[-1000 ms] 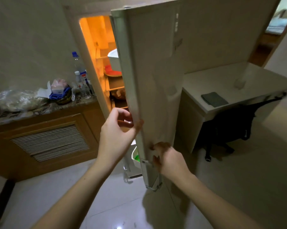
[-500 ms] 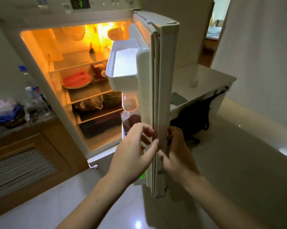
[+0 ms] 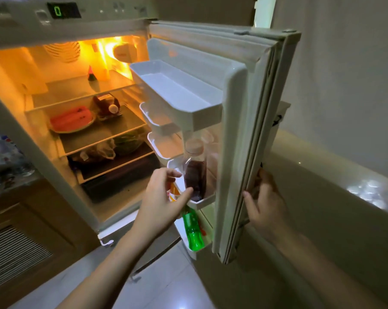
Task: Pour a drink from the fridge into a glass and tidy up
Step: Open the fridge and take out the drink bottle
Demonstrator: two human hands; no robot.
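Note:
The fridge door stands wide open to the right. A clear bottle half full of dark drink stands in a lower door shelf. My left hand is open beside it, fingers spread, thumb tip touching the bottle's lower part. My right hand grips the outer edge of the door. A green bottle sits in the bottom door shelf below. No glass is in view.
Inside the lit fridge, a plate of watermelon slices and bagged food rest on glass shelves. The top door shelf is bare. A wooden counter with water bottles stands left. Pale floor tiles lie below.
The door has swung further open. My left hand left the door edge and reached in to the dark bottle; my right hand stays on the door's outer edge.

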